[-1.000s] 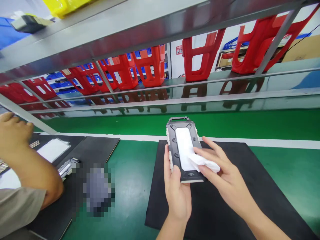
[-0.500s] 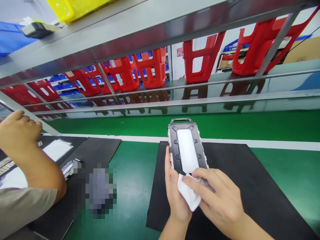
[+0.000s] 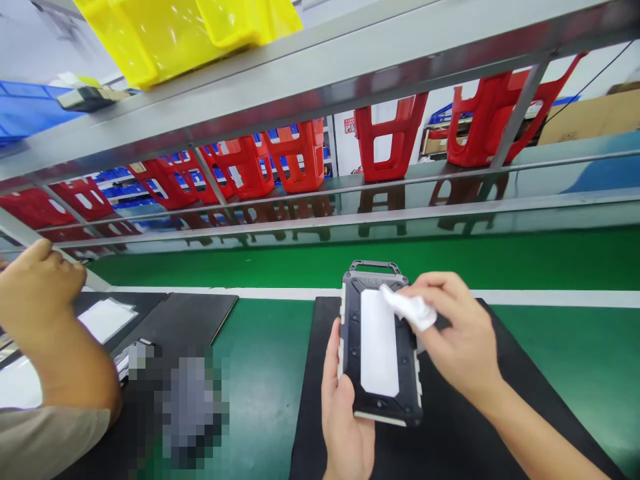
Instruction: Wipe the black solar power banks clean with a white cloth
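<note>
My left grip (image 3: 346, 420) is cupping a black device (image 3: 380, 343); my right grip (image 3: 463, 333) is pinching white cloth (image 3: 413, 309). Heavy pressing at its far end could be tipping the device loose.

1. We see a long gray metal beam (image 3: 320, 70) running all the way across, with shiny light on it.
2. Above the beam, toward its left, we see a big yellow bin (image 3: 190, 43), and by the beam's left end a blue bin (image 3: 35, 107).
3. Thin metal posts (image 3: 520, 117) reach down from the beam.
4. Below the beam, we spot red plastic stools (image 3: 387, 128) on a shiny table (image 3: 530, 183) that shows them like a mirror.
5. Behind the beam's left half, we find shelves of blue boxes (image 3: 125, 191); past its middle, a white wall (image 3: 345, 150).
6. Far below the beam, we see a glossy green bench (image 3: 260, 387) crossed by a white strip (image 3: 280, 293).
</note>
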The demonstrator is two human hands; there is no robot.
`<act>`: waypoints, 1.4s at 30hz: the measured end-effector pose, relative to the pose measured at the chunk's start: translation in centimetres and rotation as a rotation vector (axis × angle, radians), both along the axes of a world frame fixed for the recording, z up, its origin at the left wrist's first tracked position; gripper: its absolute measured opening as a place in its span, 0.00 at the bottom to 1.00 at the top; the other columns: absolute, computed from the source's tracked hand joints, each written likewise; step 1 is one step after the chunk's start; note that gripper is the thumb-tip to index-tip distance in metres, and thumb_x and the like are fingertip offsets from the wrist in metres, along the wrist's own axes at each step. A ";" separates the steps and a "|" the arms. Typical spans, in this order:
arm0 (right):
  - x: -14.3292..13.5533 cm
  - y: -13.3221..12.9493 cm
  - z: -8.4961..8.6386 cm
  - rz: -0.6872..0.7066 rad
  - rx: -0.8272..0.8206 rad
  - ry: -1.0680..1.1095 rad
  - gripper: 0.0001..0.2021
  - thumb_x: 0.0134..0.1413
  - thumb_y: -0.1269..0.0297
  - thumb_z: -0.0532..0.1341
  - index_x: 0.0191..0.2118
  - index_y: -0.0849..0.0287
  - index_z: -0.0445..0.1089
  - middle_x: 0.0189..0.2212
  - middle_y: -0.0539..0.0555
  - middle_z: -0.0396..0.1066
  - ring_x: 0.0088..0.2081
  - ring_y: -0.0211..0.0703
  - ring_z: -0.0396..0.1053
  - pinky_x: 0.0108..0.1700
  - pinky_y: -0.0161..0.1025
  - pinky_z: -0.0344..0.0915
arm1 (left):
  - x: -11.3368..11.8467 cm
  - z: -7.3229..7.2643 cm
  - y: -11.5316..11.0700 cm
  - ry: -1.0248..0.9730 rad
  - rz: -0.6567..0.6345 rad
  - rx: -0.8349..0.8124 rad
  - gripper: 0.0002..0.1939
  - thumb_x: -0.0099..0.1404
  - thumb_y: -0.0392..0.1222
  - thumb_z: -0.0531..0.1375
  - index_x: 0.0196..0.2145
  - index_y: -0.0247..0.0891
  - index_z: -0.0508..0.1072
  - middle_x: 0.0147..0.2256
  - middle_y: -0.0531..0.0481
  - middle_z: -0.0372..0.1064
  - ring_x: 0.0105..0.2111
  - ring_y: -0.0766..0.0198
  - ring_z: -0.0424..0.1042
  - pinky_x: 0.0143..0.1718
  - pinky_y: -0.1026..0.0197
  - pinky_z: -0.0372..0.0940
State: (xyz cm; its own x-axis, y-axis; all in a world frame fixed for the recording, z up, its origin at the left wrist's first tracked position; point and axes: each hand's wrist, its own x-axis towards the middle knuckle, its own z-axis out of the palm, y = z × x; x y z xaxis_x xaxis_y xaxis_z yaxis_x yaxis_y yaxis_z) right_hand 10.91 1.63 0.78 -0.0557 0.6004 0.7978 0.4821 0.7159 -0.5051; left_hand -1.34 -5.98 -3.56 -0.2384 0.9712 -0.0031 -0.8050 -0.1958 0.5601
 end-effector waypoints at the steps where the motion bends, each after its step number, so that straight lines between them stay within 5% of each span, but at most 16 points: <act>1: 0.3 0.5 0.1 -0.040 -0.018 0.032 0.06 0.55 0.71 0.58 0.33 0.56 0.71 0.31 0.53 0.65 0.29 0.41 0.65 0.25 0.35 0.59 | -0.1 -0.1 -0.1 -0.004 -0.010 -0.002 0.21 0.59 0.46 0.60 0.51 0.49 0.69 0.55 0.52 0.64 0.56 0.55 0.62 0.53 0.61 0.64; 5: 0.5 1.4 1.3 -0.101 -0.009 0.088 0.05 0.56 0.72 0.57 0.32 0.56 0.69 0.29 0.52 0.68 0.28 0.42 0.64 0.26 0.37 0.57 | -0.2 -0.5 -0.3 0.000 -0.033 -0.017 0.22 0.56 0.45 0.63 0.50 0.49 0.70 0.55 0.52 0.65 0.54 0.56 0.64 0.52 0.63 0.64; 12: -0.7 1.7 3.1 0.130 -0.060 -0.100 0.07 0.49 0.69 0.59 0.28 0.52 0.74 0.33 0.52 0.70 0.37 0.50 0.63 0.40 0.45 0.55 | -0.1 -1.0 -0.5 0.032 -0.073 -0.042 0.25 0.53 0.45 0.65 0.49 0.47 0.72 0.53 0.46 0.67 0.54 0.50 0.64 0.52 0.58 0.65; 17: 1.8 2.5 0.7 0.057 -0.370 0.248 0.03 0.52 0.65 0.57 0.31 0.57 0.67 0.23 0.50 0.64 0.24 0.42 0.60 0.28 0.39 0.57 | -0.7 -0.5 -0.1 -0.082 -0.103 -0.092 0.20 0.58 0.47 0.61 0.49 0.51 0.71 0.54 0.51 0.66 0.56 0.50 0.61 0.56 0.53 0.61; 22: -0.1 0.1 -1.8 0.277 -0.761 0.517 0.18 0.58 0.48 0.50 0.28 0.58 0.61 0.17 0.49 0.58 0.16 0.39 0.56 0.15 0.35 0.54 | -0.3 -0.4 0.4 -0.103 -0.124 -0.091 0.21 0.60 0.48 0.58 0.52 0.50 0.69 0.57 0.51 0.62 0.59 0.51 0.56 0.59 0.51 0.55; 26: -1.4 -1.4 -2.2 0.280 -0.864 0.625 0.16 0.55 0.50 0.56 0.36 0.60 0.66 0.22 0.52 0.66 0.21 0.44 0.65 0.18 0.36 0.61 | -0.5 -0.4 0.3 0.223 -0.061 -0.171 0.22 0.57 0.49 0.61 0.50 0.48 0.71 0.55 0.49 0.64 0.56 0.51 0.61 0.56 0.54 0.60; 29: -1.2 -1.6 -1.9 0.266 -0.817 0.614 0.15 0.57 0.52 0.57 0.40 0.59 0.67 0.27 0.52 0.69 0.29 0.46 0.69 0.27 0.36 0.66 | -1.2 -0.3 0.1 0.739 0.052 -0.175 0.28 0.52 0.48 0.65 0.52 0.47 0.69 0.57 0.46 0.61 0.55 0.46 0.61 0.52 0.52 0.62; 32: -1.2 -2.1 -1.7 0.275 -0.742 0.525 0.14 0.58 0.53 0.58 0.39 0.59 0.69 0.27 0.51 0.69 0.30 0.44 0.67 0.32 0.35 0.65 | -1.1 -0.2 0.1 1.013 0.029 -0.076 0.41 0.47 0.51 0.68 0.58 0.46 0.61 0.61 0.46 0.53 0.61 0.44 0.51 0.62 0.47 0.47; 35: -1.7 -3.4 -1.8 0.308 -0.633 0.452 0.15 0.60 0.53 0.55 0.45 0.58 0.69 0.32 0.52 0.70 0.35 0.46 0.68 0.35 0.35 0.66 | -0.3 -0.2 0.1 0.810 -0.108 -0.007 0.50 0.43 0.58 0.68 0.61 0.45 0.56 0.61 0.45 0.52 0.61 0.44 0.50 0.63 0.45 0.43; 39: -2.4 -5.5 -2.8 0.281 -0.197 0.059 0.21 0.63 0.66 0.48 0.61 0.54 0.56 0.41 0.57 0.65 0.39 0.45 0.68 0.39 0.37 0.67 | 0.0 -0.4 -0.3 0.288 -0.399 0.014 0.33 0.55 0.64 0.57 0.52 0.41 0.70 0.55 0.44 0.63 0.58 0.47 0.58 0.64 0.48 0.44; 42: -2.7 -6.1 -3.3 0.143 0.094 -0.236 0.27 0.58 0.73 0.50 0.63 0.55 0.53 0.43 0.60 0.63 0.38 0.47 0.67 0.38 0.41 0.68 | -0.6 -1.1 -0.5 0.057 -0.536 0.052 0.34 0.57 0.67 0.52 0.49 0.40 0.72 0.55 0.47 0.63 0.60 0.51 0.54 0.64 0.53 0.44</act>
State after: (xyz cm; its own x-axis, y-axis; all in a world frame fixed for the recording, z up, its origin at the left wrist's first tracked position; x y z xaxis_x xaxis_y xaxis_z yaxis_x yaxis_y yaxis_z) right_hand 8.17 -4.46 -2.48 -0.3248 0.4969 0.8047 0.4690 0.8235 -0.3192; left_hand -1.96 -6.45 -4.69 0.2921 0.9552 0.0471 -0.7685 0.2051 0.6061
